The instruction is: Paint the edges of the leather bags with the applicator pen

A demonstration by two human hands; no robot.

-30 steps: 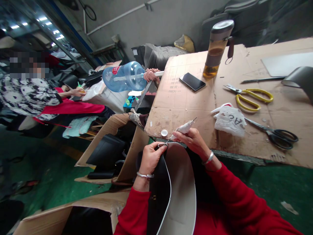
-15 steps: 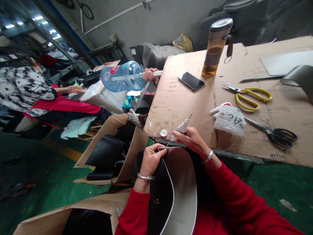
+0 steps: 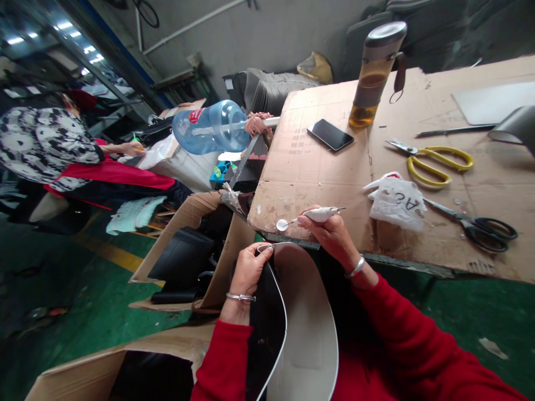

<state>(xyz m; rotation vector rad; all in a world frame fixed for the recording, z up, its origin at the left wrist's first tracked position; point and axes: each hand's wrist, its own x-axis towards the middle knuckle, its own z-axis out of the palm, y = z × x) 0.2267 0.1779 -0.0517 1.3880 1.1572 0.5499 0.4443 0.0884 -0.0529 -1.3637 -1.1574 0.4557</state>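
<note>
My left hand (image 3: 249, 270) is closed in a pinch on the upper edge of a bag piece (image 3: 307, 317), black on one face, pale grey on the other, with a white rim. That piece stands bent open on my lap. Between the fingers of my right hand (image 3: 334, 238) lies a white pen-shaped tool (image 3: 322, 214) with a thin metal point at each end; its exact kind is unclear. One thin point reaches a small round white cap (image 3: 282, 225) near the table's corner, apart from the bag piece.
On the cardboard-covered table (image 3: 292, 178) lie a phone (image 3: 330, 135), yellow-handled scissors (image 3: 438, 161), black-handled scissors (image 3: 485, 228), a plastic bag (image 3: 397, 203) and a drink bottle (image 3: 371, 83). Left are a water jug (image 3: 213, 128), an open carton (image 3: 238, 250) and a co-worker (image 3: 50, 139).
My right hand has swung the white tool from the bag piece's edge to the cap, turning it from steep to nearly level. My left hand has shifted slightly left, still pinching the edge.
</note>
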